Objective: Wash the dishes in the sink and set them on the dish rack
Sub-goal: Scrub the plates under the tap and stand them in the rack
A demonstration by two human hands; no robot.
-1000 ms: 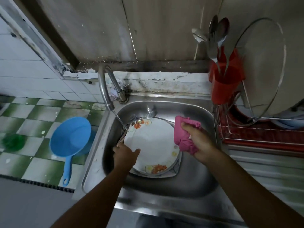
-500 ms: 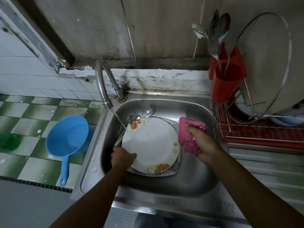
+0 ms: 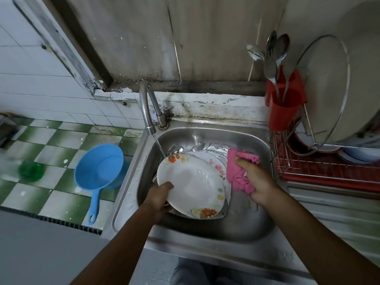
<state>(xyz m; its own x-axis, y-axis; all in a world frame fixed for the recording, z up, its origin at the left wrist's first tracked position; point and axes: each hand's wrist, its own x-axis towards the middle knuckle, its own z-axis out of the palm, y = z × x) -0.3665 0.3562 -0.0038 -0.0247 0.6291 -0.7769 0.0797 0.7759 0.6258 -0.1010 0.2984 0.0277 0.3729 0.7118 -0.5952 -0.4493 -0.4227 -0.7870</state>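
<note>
Plate (image 3: 191, 185): tilted over sink (image 3: 242, 227), under tap (image 3: 147, 112) stream; left hand (image 3: 158, 197) grips its near-left rim, thumb on top. Right hand (image 3: 257, 179) just right of plate, fingers clenched round pink cloth (image 3: 236, 171). Dish rack (image 3: 320, 167) at right.

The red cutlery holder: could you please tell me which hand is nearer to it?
Right. The right hand, gripping the pink cloth, is at the sink's right side below the red cutlery holder; the left hand holds the plate across the sink.
</note>
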